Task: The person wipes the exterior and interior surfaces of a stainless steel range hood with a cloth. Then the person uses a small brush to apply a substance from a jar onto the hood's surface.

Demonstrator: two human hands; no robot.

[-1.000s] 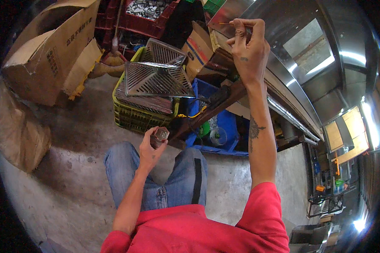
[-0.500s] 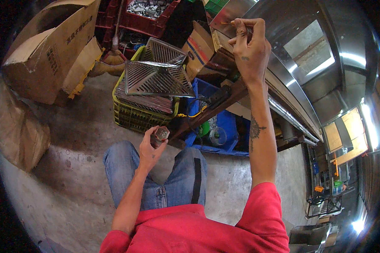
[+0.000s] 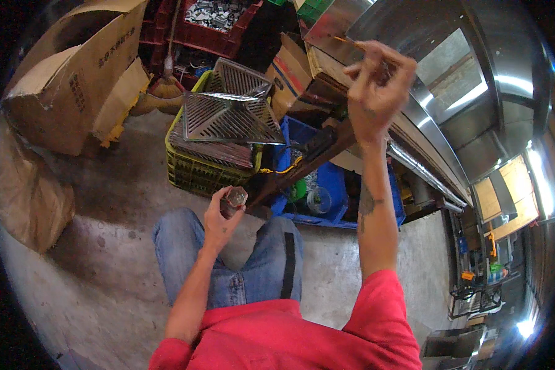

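Head view, looking down at a seated person in a red shirt and blue jeans (image 3: 253,271) on a concrete floor (image 3: 105,203). The left hand (image 3: 219,216) is closed around a small dark hexagonal container (image 3: 233,198), held upright just above the left knee. The right hand (image 3: 376,86) is raised well above and apart from it, thumb and fingertips pinched together on a thin orange-tipped stick (image 3: 349,41), apparently a fine brush or applicator; its far end lies against the curved stainless-steel housing (image 3: 450,80).

Behind the left hand stands a yellow plastic crate (image 3: 194,169) bearing stacked perforated metal trays (image 3: 228,117). A blue crate (image 3: 327,185) of small parts sits beside it, crossed by a dark wooden bar (image 3: 302,163). Cardboard boxes (image 3: 74,74) lie at the person's far left, and a red crate (image 3: 216,24) stands beyond.

Judged step: the stick is being worked at the steel surface while the container waits in reserve. The next move would likely call for lowering the right hand to the container's mouth, which needs the left hand to keep it level and steady.
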